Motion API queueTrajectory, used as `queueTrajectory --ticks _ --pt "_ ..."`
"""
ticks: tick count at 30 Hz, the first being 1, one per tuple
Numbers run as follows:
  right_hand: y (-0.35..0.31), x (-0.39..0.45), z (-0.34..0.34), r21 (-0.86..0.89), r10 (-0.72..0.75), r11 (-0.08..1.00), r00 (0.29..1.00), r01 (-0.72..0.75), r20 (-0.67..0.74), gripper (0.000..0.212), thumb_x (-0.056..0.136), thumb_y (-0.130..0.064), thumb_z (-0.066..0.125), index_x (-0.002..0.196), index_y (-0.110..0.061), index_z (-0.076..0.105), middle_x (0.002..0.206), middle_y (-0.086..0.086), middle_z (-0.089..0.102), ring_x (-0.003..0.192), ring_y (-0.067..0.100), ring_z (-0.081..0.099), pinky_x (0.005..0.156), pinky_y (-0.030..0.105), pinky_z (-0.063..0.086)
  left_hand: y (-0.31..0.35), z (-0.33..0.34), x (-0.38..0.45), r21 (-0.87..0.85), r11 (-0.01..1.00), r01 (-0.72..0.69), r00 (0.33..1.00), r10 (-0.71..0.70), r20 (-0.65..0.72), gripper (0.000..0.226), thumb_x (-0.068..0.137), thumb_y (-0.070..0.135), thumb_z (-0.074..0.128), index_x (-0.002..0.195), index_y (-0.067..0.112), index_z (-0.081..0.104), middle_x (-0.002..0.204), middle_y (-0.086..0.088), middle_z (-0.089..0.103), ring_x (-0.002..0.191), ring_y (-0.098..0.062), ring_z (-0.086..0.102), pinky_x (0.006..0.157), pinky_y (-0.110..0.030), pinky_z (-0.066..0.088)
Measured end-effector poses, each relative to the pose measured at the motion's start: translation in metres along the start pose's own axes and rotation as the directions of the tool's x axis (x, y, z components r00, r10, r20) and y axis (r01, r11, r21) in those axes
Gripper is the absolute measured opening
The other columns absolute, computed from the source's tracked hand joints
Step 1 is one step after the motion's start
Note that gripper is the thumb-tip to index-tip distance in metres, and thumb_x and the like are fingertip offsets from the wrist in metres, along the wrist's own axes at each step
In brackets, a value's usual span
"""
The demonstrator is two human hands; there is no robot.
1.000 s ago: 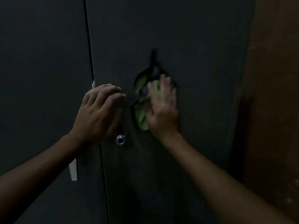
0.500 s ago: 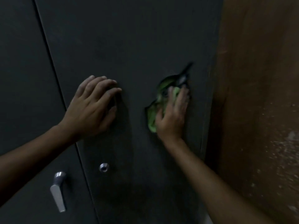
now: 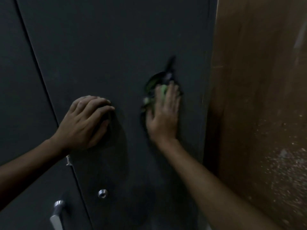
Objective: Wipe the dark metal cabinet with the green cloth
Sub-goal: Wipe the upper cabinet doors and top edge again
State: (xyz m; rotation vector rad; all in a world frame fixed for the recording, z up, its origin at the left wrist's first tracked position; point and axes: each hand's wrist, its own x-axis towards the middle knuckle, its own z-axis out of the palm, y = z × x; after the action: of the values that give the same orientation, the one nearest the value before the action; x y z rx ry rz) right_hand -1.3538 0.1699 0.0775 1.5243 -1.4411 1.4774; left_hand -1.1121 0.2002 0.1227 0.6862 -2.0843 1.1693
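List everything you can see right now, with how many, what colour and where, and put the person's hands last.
cabinet: 1, dark grey, two doors, fills left and centre
green cloth: 1, green with dark edging, against right door, under right hand
keyhole: 1, silver, low on right door
handle: 1, silver, low on left door
wall: 1, brown, speckled, right
left hand: 1, fingers bent, rests on right door
right hand: 1, flat, presses cloth
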Motion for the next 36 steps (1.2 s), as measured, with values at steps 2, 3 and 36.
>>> queueTrajectory --ticks 2,3,36 --pt "-0.012 -0.044 0.007 -0.005 -0.303 0.952 0.944 0.306 0.129 0.068 0.090 -0.035 0.051 0.153 -0.017 0.032 0.162 0.021 0.008 0.152 0.039 0.008 0.122 0.053 0.013 -0.003 -0.004 -0.003 -0.001 1.000 0.010 1.000 -0.010 -0.018 0.037 0.094 0.027 0.051 0.120 0.004 0.065 0.125 -0.019 0.061 0.120 -0.037 0.049 0.105 -0.048 0.035" --pt "0.000 -0.069 0.005 -0.013 -0.410 0.907 0.888 0.422 0.209 0.069 0.087 -0.035 0.057 0.151 -0.018 0.036 0.162 0.020 0.009 0.151 0.038 0.010 0.121 0.053 0.017 -0.005 -0.007 -0.004 0.006 1.000 0.028 0.999 -0.028 -0.016 0.036 0.094 0.027 0.051 0.120 0.005 0.064 0.126 -0.019 0.061 0.120 -0.037 0.049 0.105 -0.048 0.035" --pt "-0.122 0.035 0.001 0.216 -0.950 0.239 0.182 0.947 0.253 0.047 0.091 -0.023 0.055 0.137 -0.021 0.055 0.161 0.013 0.027 0.149 0.030 0.024 0.124 0.048 0.016 -0.062 -0.121 -0.023 0.076 0.777 0.625 0.740 -0.621 0.258 0.071 0.079 0.025 0.044 0.142 -0.008 0.043 0.152 -0.025 0.038 0.140 -0.037 0.037 0.114 -0.050 0.032"
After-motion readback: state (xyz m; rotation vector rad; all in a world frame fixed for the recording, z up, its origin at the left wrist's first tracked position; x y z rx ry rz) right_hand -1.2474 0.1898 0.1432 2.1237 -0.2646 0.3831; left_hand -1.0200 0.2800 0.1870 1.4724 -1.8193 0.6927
